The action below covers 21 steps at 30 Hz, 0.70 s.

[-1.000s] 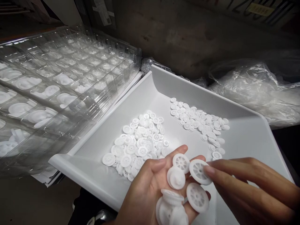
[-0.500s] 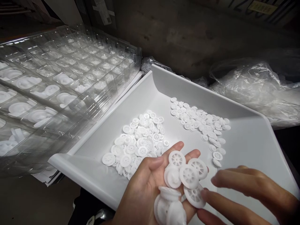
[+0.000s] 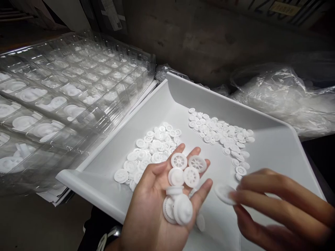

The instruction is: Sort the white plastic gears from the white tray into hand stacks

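My left hand [image 3: 159,202] is palm up and cupped, bearing several white plastic gears [image 3: 191,177], some with spokes and some with a raised hub. To its right, my right hand [image 3: 277,205] pinches one white gear [image 3: 225,194] between thumb and fingertips, blurred by motion and clear of the left palm. Under both hands lies a light grey scoop-shaped tray [image 3: 146,108]. A heap of small white gears [image 3: 157,143] lies in it beyond my left hand, partly hidden by the fingers. Another group of small gears [image 3: 222,130] spreads along the far right side.
Clear plastic compartment trays [image 3: 86,73] are stacked at the left, with white parts in some pockets. Papers [image 3: 53,196] stick out beneath them. A crumpled clear plastic bag [image 3: 285,97] lies beyond the tray at the right. A dark surface [image 3: 204,45] stands behind.
My right hand has lifted a gear off the left palm and moved it to the right. My left hand has shifted left and up with the other gears.
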{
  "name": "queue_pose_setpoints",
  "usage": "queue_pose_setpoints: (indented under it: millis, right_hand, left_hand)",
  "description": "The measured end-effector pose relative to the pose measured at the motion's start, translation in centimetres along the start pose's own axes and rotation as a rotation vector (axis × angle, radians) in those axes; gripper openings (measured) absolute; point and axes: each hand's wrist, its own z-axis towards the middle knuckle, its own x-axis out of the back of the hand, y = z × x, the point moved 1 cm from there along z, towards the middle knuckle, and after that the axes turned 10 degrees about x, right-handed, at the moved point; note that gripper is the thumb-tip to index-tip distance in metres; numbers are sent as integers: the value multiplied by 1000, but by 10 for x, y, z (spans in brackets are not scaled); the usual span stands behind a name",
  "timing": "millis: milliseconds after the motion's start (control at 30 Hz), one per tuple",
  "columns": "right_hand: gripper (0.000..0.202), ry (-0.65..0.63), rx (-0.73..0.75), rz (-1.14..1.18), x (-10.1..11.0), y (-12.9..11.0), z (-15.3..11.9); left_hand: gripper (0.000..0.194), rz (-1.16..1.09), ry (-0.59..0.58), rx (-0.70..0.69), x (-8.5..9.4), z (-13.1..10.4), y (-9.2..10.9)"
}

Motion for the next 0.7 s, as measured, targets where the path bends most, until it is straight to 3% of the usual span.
queue_pose_setpoints:
  millis: [100,233,333,467,567,633,700]
  right_hand:
    - [18,-45,52,59,-17,10,3]
    - [15,1,122,123,-51,10,8]
    - [10,64,154,128,-79,1,7]
    - [20,113,181,179,-107,-11,3]
    - [17,12,133,235,-99,-8,6]
    - [12,-40,5,240,-78,-2,9]
    - [13,6,-99,228,-52,2,14]
  left_hand:
    - [54,1,44,-98,-3,0,1]
    - [43,35,64,-212,-4,0,1]
    - [39,32,43,-222,-3,0,0]
    - [39,39,5,-212,-1,-1,-2]
    - [41,18,-5,-214,0,-1,-3]
    - [42,-12,0,-207,0,0,-3]
    - [44,-35,-1,-195,0,1,-3]
